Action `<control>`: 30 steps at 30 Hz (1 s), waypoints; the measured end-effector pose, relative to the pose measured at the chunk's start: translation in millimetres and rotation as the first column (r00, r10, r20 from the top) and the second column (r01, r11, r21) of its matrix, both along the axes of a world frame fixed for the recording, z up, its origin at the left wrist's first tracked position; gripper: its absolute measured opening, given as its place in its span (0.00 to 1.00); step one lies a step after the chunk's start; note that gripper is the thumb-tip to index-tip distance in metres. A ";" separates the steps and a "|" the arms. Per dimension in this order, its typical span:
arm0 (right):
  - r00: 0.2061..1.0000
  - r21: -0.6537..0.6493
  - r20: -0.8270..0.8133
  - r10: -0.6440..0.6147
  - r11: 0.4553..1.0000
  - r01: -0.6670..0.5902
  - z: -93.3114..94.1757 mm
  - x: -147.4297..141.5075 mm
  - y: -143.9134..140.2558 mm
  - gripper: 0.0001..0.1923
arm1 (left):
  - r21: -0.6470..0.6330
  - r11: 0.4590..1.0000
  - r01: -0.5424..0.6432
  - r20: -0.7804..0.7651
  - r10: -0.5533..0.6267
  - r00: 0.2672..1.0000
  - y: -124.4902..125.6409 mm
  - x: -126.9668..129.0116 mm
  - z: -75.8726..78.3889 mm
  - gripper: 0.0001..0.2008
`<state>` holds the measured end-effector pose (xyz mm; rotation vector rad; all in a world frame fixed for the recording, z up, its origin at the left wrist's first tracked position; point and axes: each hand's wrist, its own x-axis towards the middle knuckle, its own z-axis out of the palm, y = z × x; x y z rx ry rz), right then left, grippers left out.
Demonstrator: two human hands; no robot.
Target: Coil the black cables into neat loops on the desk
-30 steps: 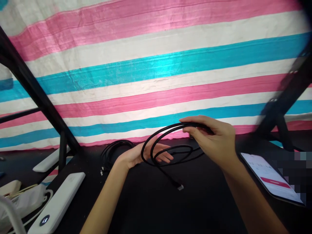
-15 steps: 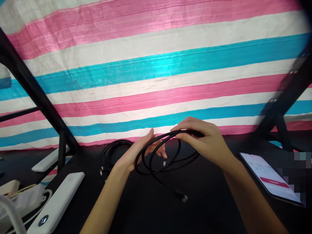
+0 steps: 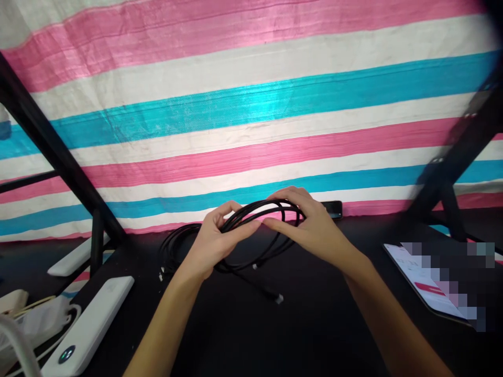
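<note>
A black cable, wound into loose loops, is held up between both hands above the black table. My left hand is closed round the left side of the loops, its thumb along the near side. On the right side, my right hand grips the same loops, fingers over the top and thumb below. The two thumb tips nearly meet. One plug of the cable hangs down toward the table, and a small metal tip shows under the loops. Another coiled black cable lies behind my left hand.
A white power bank with a lit display lies at the left, near a white power strip and cords. Another white bar is farther back. A phone lies at the right. Black frame posts flank a striped sheet.
My left hand has gone from open, fingers spread beside the loops, to closed round them. My right hand has moved left. A small dark device now shows behind it.
</note>
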<state>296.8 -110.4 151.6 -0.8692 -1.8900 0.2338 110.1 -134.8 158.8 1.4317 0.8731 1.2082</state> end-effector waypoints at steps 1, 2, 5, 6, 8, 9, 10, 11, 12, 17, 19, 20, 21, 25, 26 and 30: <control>1.000 -0.043 -0.013 -0.017 0.999 0.016 -1.1 -0.5 1.5 0.12 | 0.021 1.000 -0.021 0.012 0.021 1.000 -0.3 -1.2 1.5 0.14; 0.999 -0.099 -0.038 -0.021 0.995 0.017 -2.0 -1.3 2.6 0.11 | 0.045 0.998 -0.045 0.020 0.044 0.999 -0.8 -2.4 2.7 0.14; 0.982 -0.301 -0.170 0.081 0.945 -0.130 -2.9 -4.4 3.0 0.14 | 0.118 0.979 -0.163 0.039 0.160 0.986 -1.0 -6.6 4.1 0.14; 0.962 -0.355 -0.234 0.140 0.909 -0.219 -2.6 -5.4 2.2 0.16 | 0.140 0.966 -0.216 0.061 0.209 0.976 -0.4 -8.1 4.0 0.13; 0.883 -0.416 -0.397 0.249 0.809 -0.415 -1.3 -7.0 0.1 0.17 | 0.169 0.938 -0.301 0.136 0.281 0.950 2.1 -11.0 3.5 0.12; 0.830 -0.426 -0.481 0.282 0.752 -0.503 -0.4 -7.5 -0.9 0.17 | 0.173 0.928 -0.331 0.189 0.298 0.936 3.9 -12.4 3.3 0.13; 0.774 -0.425 -0.558 0.299 0.699 -0.576 0.5 -7.8 -1.7 0.18 | 0.171 0.921 -0.350 0.244 0.305 0.921 5.9 -13.7 3.1 0.13; 0.723 -0.417 -0.621 0.302 0.653 -0.632 1.5 -8.1 -2.2 0.20 | 0.162 0.919 -0.359 0.293 0.302 0.907 8.0 -14.9 2.9 0.13; 0.681 -0.410 -0.668 0.299 0.616 -0.673 2.4 -8.3 -2.4 0.22 | 0.150 0.921 -0.360 0.331 0.296 0.896 10.0 -15.8 2.6 0.12; 0.564 -0.383 -0.788 0.247 0.522 -0.762 5.4 -8.9 0.3 0.29 | 0.077 0.943 -0.323 0.382 0.271 0.884 15.9 -14.9 -0.1 0.11; 0.529 -0.373 -0.827 0.192 0.516 -0.771 6.4 -7.9 2.4 0.31 | 0.038 0.962 -0.271 0.386 0.236 0.892 15.9 -11.5 -1.9 0.12; 0.515 -0.370 -0.841 0.164 0.521 -0.770 6.9 -7.0 3.5 0.31 | 0.017 0.971 -0.239 0.395 0.213 0.893 15.7 -9.0 -3.1 0.13; 0.500 -0.361 -0.855 0.138 0.533 -0.765 7.4 -5.9 4.5 0.32 | -0.007 0.978 -0.206 0.411 0.191 0.891 15.4 -5.9 -4.4 0.13; 0.347 -0.249 -0.937 0.049 0.602 -0.759 8.4 -3.9 6.8 0.34 | -0.107 0.988 -0.108 0.488 0.147 0.861 14.4 11.9 -12.2 0.18; 0.289 -0.211 -0.957 0.027 0.621 -0.755 8.2 -4.8 6.6 0.35 | -0.130 0.986 -0.105 0.497 0.157 0.854 14.1 17.2 -14.8 0.19; 0.092 -0.106 -0.994 -0.056 0.649 -0.754 4.4 -14.2 3.0 0.36 | -0.178 0.975 -0.136 0.490 0.208 0.847 11.3 34.7 -24.2 0.22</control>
